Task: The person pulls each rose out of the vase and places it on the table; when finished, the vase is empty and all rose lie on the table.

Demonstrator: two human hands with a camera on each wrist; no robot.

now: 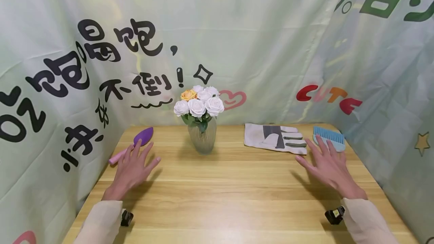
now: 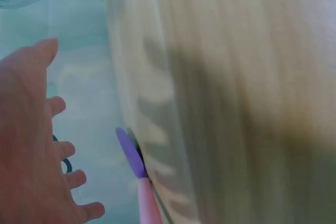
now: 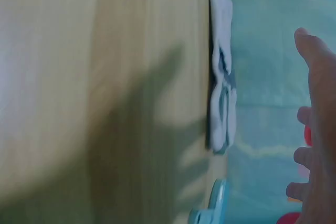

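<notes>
My left hand (image 1: 133,168) hovers above the table with its fingers spread, holding nothing. Nearest to it is a small trowel (image 1: 144,136) with a purple blade and pink handle, partly behind the fingers; the left wrist view also shows this trowel (image 2: 131,153). Over the right side, my right hand (image 1: 328,166) is likewise raised, fingers apart and nothing in them. Just beyond its fingertips lie a light blue comb-like thing (image 1: 328,137) with a row of teeth, partly covered, and a white and grey work glove (image 1: 255,137). The right wrist view shows the glove (image 3: 222,77) edge-on.
A glass vase (image 1: 202,140) of white roses and one orange rose (image 1: 188,94) stands at the back of the wooden table (image 1: 217,198). Printed cloth (image 1: 264,48) hangs behind and at both sides. Each wrist carries a small black device (image 1: 127,217).
</notes>
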